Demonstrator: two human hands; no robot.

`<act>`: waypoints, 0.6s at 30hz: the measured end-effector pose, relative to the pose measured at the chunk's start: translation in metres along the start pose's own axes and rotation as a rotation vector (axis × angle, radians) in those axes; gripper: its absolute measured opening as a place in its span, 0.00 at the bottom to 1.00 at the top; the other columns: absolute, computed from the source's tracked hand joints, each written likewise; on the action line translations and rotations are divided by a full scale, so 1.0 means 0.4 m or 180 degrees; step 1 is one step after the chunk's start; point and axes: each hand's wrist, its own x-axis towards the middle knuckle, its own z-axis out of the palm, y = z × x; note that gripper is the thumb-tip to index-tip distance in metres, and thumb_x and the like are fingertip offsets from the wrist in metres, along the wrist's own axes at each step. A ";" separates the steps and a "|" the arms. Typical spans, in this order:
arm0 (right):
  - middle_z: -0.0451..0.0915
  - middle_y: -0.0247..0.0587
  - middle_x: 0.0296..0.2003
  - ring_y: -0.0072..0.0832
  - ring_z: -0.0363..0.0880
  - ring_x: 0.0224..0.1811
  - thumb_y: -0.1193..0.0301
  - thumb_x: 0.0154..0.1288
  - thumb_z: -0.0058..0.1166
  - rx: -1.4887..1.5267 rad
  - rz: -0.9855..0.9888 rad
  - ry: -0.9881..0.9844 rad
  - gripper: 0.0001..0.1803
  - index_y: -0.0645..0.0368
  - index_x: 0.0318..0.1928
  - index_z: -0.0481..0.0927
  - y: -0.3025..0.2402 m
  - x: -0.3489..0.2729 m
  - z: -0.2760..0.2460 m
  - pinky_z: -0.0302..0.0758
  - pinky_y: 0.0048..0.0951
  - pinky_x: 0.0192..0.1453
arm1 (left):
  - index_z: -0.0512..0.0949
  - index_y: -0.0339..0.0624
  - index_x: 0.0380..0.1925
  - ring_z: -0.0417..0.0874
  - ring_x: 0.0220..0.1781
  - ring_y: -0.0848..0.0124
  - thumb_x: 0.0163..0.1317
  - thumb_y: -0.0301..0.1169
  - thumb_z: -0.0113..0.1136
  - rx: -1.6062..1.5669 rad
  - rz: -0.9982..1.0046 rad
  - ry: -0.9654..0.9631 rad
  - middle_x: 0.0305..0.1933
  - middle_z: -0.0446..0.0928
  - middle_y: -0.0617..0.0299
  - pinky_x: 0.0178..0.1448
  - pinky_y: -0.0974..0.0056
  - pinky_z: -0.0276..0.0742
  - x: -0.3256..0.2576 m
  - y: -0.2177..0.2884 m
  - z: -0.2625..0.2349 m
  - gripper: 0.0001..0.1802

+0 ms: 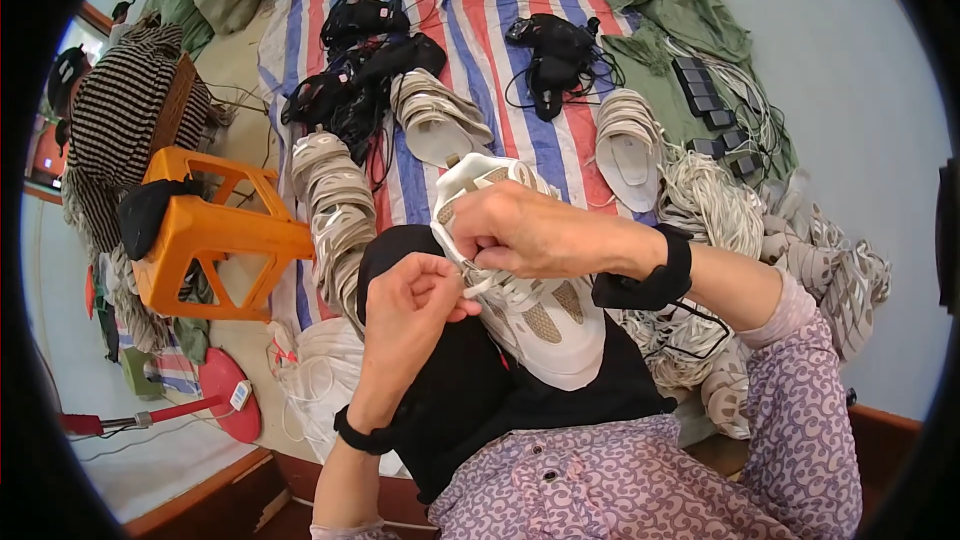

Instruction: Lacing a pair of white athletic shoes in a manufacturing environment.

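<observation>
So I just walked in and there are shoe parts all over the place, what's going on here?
A seated person holds a white and beige shoe upper on a black cloth over the lap. The right hand grips the upper near its lace area, and the left hand pinches a white lace there. Stacks of similar beige uppers lie on the striped blue, red and white sheet, beside black corded devices. An orange plastic stool lies tipped over to the left.
</observation>
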 end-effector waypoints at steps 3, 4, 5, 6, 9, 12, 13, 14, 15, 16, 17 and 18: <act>0.77 0.53 0.23 0.46 0.79 0.28 0.83 0.48 0.57 0.0315 0.0190 0.0006 0.03 0.71 0.26 0.78 0.005 -0.006 -0.003 0.72 0.40 0.33 | 0.77 0.30 0.40 0.89 0.30 0.72 0.71 0.24 0.59 -0.0199 -0.0070 -0.0080 0.31 0.84 0.59 0.33 0.74 0.82 -0.006 -0.001 -0.001 0.06; 0.77 0.53 0.23 0.46 0.79 0.28 0.83 0.48 0.57 0.0325 0.0190 0.0006 0.03 0.71 0.26 0.78 0.007 -0.006 -0.005 0.72 0.40 0.33 | 0.77 0.31 0.39 0.89 0.30 0.72 0.71 0.24 0.59 -0.0167 0.0020 -0.0034 0.31 0.84 0.59 0.33 0.74 0.82 -0.002 -0.003 0.003 0.05; 0.75 0.46 0.24 0.38 0.77 0.27 0.83 0.52 0.59 0.0462 0.0337 -0.0141 0.03 0.70 0.29 0.78 0.010 -0.006 -0.008 0.70 0.37 0.33 | 0.76 0.31 0.39 0.89 0.31 0.72 0.70 0.24 0.59 -0.0179 0.0098 -0.0019 0.31 0.84 0.59 0.33 0.74 0.82 0.005 -0.005 0.009 0.05; 0.72 0.39 0.25 0.30 0.74 0.27 0.82 0.55 0.61 0.0592 0.0490 -0.0285 0.04 0.69 0.31 0.79 0.012 -0.007 -0.011 0.69 0.35 0.33 | 0.76 0.31 0.39 0.89 0.31 0.72 0.70 0.24 0.59 -0.0134 0.0123 -0.0009 0.31 0.84 0.59 0.33 0.74 0.82 0.009 -0.006 0.014 0.05; 0.72 0.41 0.24 0.33 0.74 0.28 0.82 0.54 0.60 0.0518 0.0597 -0.0394 0.03 0.69 0.29 0.78 0.017 -0.002 -0.018 0.70 0.35 0.33 | 0.73 0.32 0.40 0.89 0.30 0.72 0.70 0.23 0.59 -0.0106 0.0132 0.0007 0.30 0.83 0.58 0.32 0.73 0.81 0.019 -0.004 0.022 0.05; 0.74 0.46 0.27 0.40 0.78 0.30 0.84 0.52 0.59 0.0008 0.0174 -0.0409 0.05 0.71 0.30 0.76 0.014 0.006 -0.013 0.73 0.38 0.35 | 0.69 0.33 0.43 0.88 0.28 0.71 0.69 0.21 0.57 -0.0059 0.0228 0.0126 0.28 0.82 0.57 0.30 0.73 0.81 0.016 0.007 0.016 0.08; 0.74 0.46 0.27 0.40 0.78 0.30 0.84 0.52 0.59 0.0006 0.0178 -0.0403 0.05 0.71 0.30 0.76 0.010 0.005 -0.007 0.73 0.38 0.35 | 0.67 0.34 0.44 0.88 0.27 0.71 0.69 0.20 0.57 0.0076 0.0129 0.0073 0.28 0.82 0.57 0.29 0.72 0.81 0.014 0.011 0.013 0.09; 0.74 0.48 0.30 0.43 0.79 0.32 0.84 0.51 0.58 -0.0366 -0.0028 -0.0277 0.07 0.72 0.32 0.75 0.004 0.003 0.003 0.74 0.41 0.37 | 0.66 0.34 0.45 0.87 0.26 0.71 0.68 0.20 0.57 0.0163 0.0031 0.0009 0.27 0.81 0.57 0.28 0.72 0.80 0.013 0.016 0.009 0.11; 0.74 0.50 0.33 0.47 0.81 0.34 0.85 0.50 0.57 -0.0809 -0.0071 -0.0295 0.09 0.72 0.34 0.74 -0.004 -0.002 0.012 0.75 0.44 0.39 | 0.66 0.34 0.45 0.87 0.26 0.71 0.68 0.20 0.57 0.0223 0.0041 0.0007 0.27 0.81 0.57 0.28 0.72 0.80 0.012 0.019 0.006 0.11; 0.73 0.52 0.39 0.51 0.82 0.37 0.86 0.49 0.57 -0.1062 -0.0307 -0.0261 0.13 0.73 0.37 0.72 -0.012 -0.015 0.013 0.78 0.47 0.39 | 0.66 0.33 0.44 0.87 0.25 0.71 0.68 0.20 0.57 0.0279 -0.0025 -0.0060 0.27 0.81 0.57 0.27 0.71 0.80 0.011 0.022 0.003 0.10; 0.73 0.52 0.39 0.51 0.82 0.37 0.86 0.49 0.57 -0.1015 -0.0479 -0.0146 0.13 0.73 0.37 0.72 -0.021 -0.027 0.014 0.78 0.47 0.39 | 0.67 0.33 0.44 0.86 0.24 0.71 0.68 0.20 0.57 0.0335 -0.0088 -0.0121 0.27 0.81 0.57 0.26 0.71 0.80 0.010 0.024 0.002 0.10; 0.73 0.52 0.40 0.51 0.82 0.37 0.86 0.48 0.58 -0.1471 -0.0369 -0.0336 0.15 0.72 0.38 0.71 -0.033 -0.039 0.014 0.79 0.47 0.38 | 0.71 0.31 0.46 0.83 0.22 0.73 0.68 0.20 0.57 0.0372 -0.0066 -0.0018 0.28 0.81 0.59 0.26 0.71 0.78 0.010 0.026 0.003 0.09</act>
